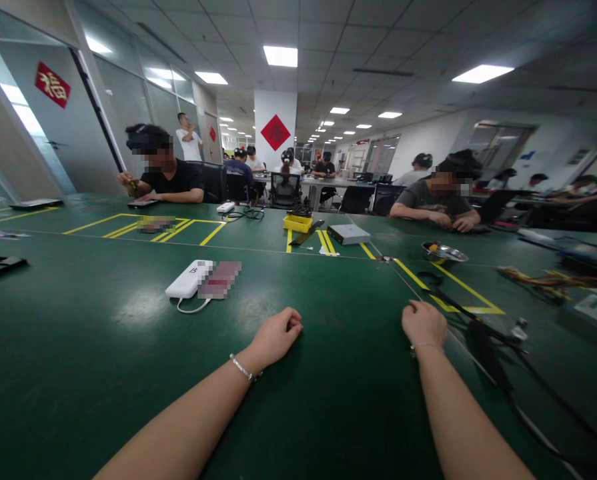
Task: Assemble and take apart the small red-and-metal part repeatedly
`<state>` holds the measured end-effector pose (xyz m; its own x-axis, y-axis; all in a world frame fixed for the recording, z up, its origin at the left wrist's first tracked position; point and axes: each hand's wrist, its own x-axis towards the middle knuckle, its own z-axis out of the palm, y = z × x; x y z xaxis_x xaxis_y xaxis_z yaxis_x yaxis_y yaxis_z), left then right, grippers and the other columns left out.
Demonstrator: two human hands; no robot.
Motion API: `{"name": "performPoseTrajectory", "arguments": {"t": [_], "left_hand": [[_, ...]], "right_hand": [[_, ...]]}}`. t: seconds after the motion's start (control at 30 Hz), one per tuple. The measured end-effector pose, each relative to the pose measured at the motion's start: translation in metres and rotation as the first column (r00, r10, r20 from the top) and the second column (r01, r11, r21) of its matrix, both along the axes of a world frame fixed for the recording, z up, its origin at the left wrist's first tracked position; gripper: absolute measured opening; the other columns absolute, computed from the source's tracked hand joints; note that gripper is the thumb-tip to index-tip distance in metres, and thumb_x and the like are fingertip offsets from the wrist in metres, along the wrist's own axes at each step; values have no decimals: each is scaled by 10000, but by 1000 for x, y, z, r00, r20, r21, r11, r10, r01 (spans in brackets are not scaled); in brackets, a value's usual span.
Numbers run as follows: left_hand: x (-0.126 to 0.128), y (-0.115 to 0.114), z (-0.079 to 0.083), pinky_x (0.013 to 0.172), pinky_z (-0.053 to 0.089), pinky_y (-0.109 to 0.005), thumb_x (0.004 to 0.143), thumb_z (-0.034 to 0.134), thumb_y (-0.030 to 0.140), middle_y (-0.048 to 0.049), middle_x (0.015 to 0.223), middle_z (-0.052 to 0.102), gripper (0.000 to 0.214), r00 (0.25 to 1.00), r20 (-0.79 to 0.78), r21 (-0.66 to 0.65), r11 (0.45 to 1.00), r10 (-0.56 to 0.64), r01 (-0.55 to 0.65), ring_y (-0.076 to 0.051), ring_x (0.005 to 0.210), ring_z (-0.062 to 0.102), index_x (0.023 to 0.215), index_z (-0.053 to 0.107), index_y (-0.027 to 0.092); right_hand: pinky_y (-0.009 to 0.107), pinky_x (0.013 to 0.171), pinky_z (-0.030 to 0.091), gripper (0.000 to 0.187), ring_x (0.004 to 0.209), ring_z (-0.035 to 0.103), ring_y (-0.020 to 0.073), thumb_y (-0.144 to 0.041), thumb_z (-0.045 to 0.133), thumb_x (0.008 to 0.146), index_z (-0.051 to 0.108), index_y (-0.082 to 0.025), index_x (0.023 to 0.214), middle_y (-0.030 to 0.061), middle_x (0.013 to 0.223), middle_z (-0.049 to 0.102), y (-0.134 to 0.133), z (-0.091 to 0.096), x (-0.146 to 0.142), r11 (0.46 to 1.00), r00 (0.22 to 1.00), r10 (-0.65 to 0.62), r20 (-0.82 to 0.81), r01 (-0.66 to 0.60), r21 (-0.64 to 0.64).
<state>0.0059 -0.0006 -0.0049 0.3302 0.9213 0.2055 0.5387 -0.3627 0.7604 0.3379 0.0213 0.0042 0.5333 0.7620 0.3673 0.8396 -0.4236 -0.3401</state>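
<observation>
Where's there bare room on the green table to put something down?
The table is bare between the left hand and the right hand. Another free patch lies on the near side of the white power bank. It's crowded right of the right hand, where black cables lie.

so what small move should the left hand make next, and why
Perhaps uncurl the bare left hand and ease it toward the white rectangular power bank: the hand is curled with nothing visible in it, and the power bank lies ahead and to its left on the green tabletop, apparently within reach.
</observation>
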Motion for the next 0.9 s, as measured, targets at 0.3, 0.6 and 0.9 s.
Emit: {"name": "performPoseTrajectory", "arguments": {"t": [0.3, 0.6, 0.9], "left_hand": [[3, -1, 3, 947, 306, -343, 731, 471, 202, -65, 1154, 521, 394, 995, -81, 127, 991, 56, -45, -197, 1085, 443, 1125, 472, 193], [4, 1, -4, 976, 246, -378, 749, 468, 285, -69, 1170, 524, 530, 985, -170, 99, 995, -14, 31, -209, 1123, 421, 1250, 323, 197], [0, -3, 5, 934, 300, -351, 771, 425, 236, -42, 1098, 575, 407, 989, -145, 69, 997, -26, 37, -197, 1064, 467, 1178, 414, 220]], "right_hand": [[455, 973, 151, 426, 1237, 190, 230, -365, 344, 791, 413, -283, 1204, 17, 1321, 345, -18, 3, -137, 639, 639, 767, 58, -751, -165], [447, 953, 194, 450, 1191, 279, 249, -441, 349, 784, 405, -294, 1206, 46, 1280, 397, -25, 2, -149, 475, 499, 866, -21, -835, -278], [437, 708, 380, 506, 970, 447, 337, -379, 382, 742, 417, -130, 1181, 218, 1081, 458, -6, 11, -25, 986, 987, 50, 152, -25, -163]]}}
